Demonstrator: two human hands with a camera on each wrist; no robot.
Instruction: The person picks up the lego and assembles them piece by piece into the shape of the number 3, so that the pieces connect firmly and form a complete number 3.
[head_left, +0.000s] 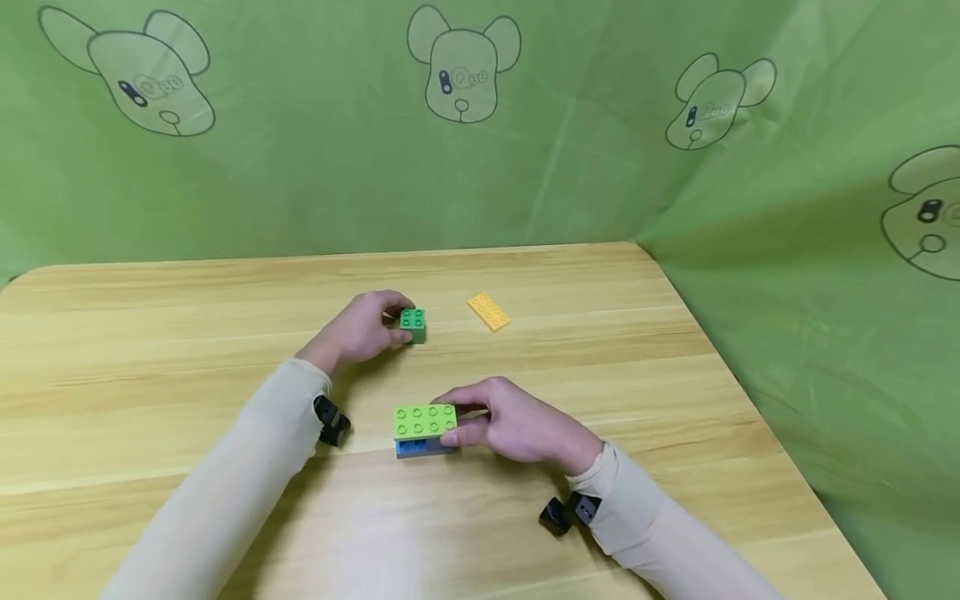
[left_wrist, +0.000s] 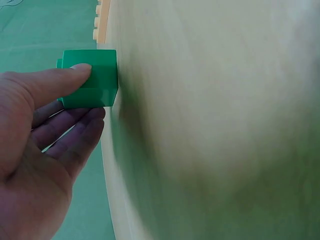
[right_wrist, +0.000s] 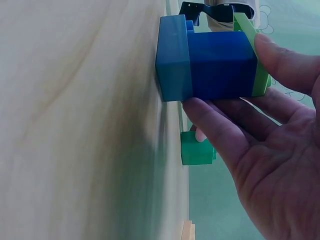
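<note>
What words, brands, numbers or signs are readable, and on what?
Nothing reads clearly.
Animal heads on the green cloth: dark symbol, faint characters, unreadable.
Right wrist's black device: tiny marks, unreadable.
Green brick, lime plate, dark-blue brick, lighter-blue brick, yellow plate: none readable.

My left hand [head_left: 363, 327]: bare, fingers and thumb uncovered
My right hand [head_left: 521, 421]: bare, just like the other
Left sleeve [head_left: 225, 475]: long, pale beige, plain cloth, reaching my wrist, cuff slightly rumpled
Right sleeve [head_left: 675, 537]: the same pale cloth, wrinkled around the cuff
Left wrist camera [head_left: 327, 411]: black, compact, in chunky parts at the cuff's inner side
Right wrist camera [head_left: 585, 508]: black too, a boxy piece with small pale marks, a darker lump beside it
</note>
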